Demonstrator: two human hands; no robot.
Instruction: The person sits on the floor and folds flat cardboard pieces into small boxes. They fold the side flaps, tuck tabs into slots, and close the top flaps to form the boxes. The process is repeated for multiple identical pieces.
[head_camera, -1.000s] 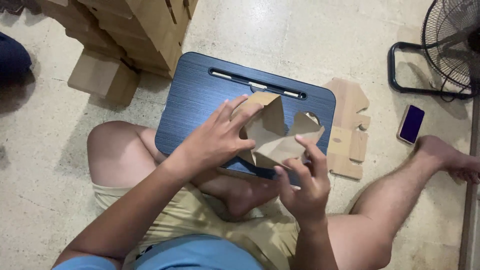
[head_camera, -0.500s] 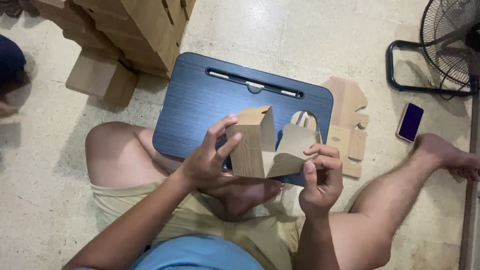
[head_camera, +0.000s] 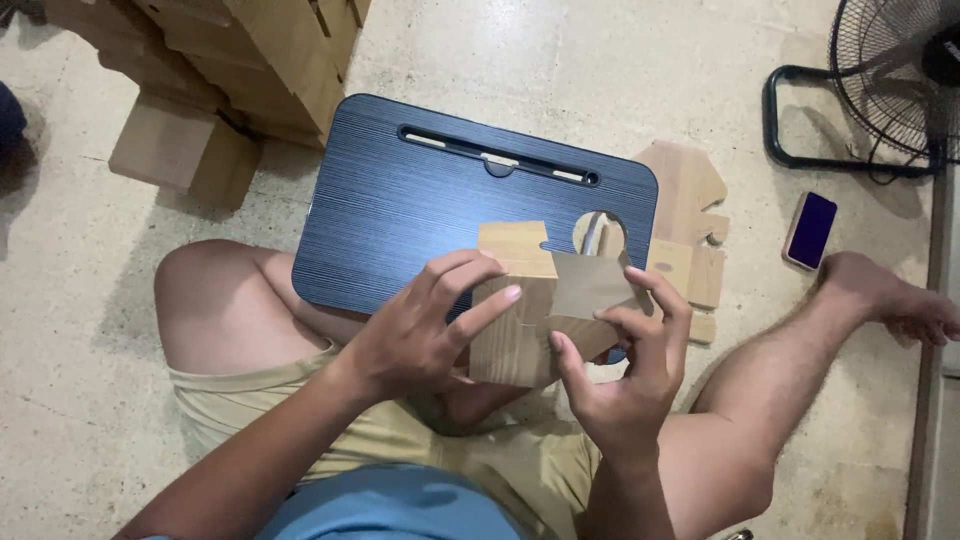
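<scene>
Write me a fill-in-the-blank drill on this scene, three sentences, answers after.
1. Both hands, left hand and right hand, hold a folded ____ box.
2. The dark blue lap tray rests partly on the person's ____ leg.
3. The phone lies on the floor beside the standing ____.

Answers: cardboard; left; fan

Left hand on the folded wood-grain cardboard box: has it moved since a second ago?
Yes. The left hand has slid down off the dark blue lap desk toward the person's lap, with the wood-grain cardboard box.
</scene>
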